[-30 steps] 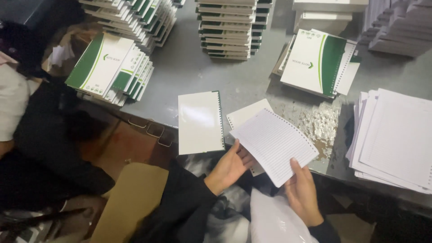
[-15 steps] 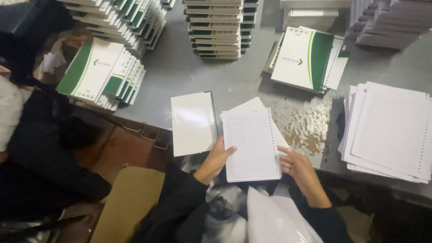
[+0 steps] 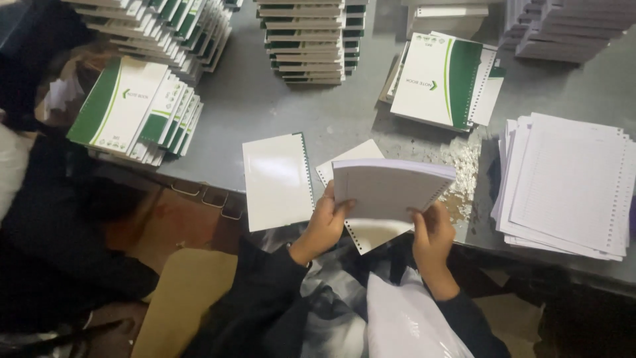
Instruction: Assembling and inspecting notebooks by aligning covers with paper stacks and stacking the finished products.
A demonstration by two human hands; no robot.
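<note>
My left hand [image 3: 326, 222] and my right hand [image 3: 432, 233] both grip a thick block of punched white pages [image 3: 387, 189], tilted up on its long edge over the front edge of the grey table [image 3: 278, 113]. Under the block lies a loose white punched sheet [image 3: 371, 232]. Just left of my left hand a white cover with a punched edge [image 3: 277, 180] lies flat, overhanging the table's front.
A stack of punched ruled pages [image 3: 563, 185] lies at the right. Green-and-white notebooks lie behind the block [image 3: 440, 79] and fanned at the left [image 3: 132, 109], with tall stacks [image 3: 308, 40] at the back. Paper punch scraps [image 3: 464, 169] litter the table near my right hand.
The page block was lying flat between my hands; now it is raised and tipped onto its edge. My right hand has shifted from its right side to its lower edge.
</note>
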